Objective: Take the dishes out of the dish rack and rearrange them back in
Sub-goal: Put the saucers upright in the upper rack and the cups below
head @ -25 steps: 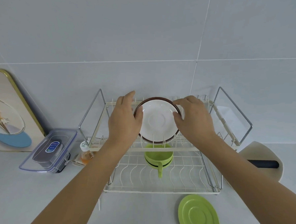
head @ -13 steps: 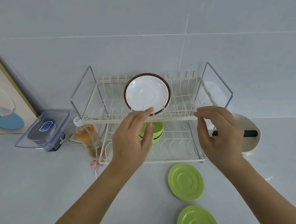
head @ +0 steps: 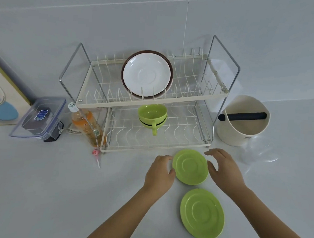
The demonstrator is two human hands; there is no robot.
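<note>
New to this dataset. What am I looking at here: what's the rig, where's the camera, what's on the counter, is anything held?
There is no robot. A person works with bare hands, and the single wide-angle camera sits on their head, looking forward and down.

On the counter stands a two-tier wire dish rack. A white plate stands upright in its upper tier with a brown-rimmed one behind it; stacked green cups sit on the lower tier. Two green saucers lie flat in front: the far saucer and the near saucer.

The left hand and right hand flank the far saucer, fingers at its edges. It is on the counter, not lifted.

Around the rack: a clear lidded box, an orange bottle, a cream tub.
</note>
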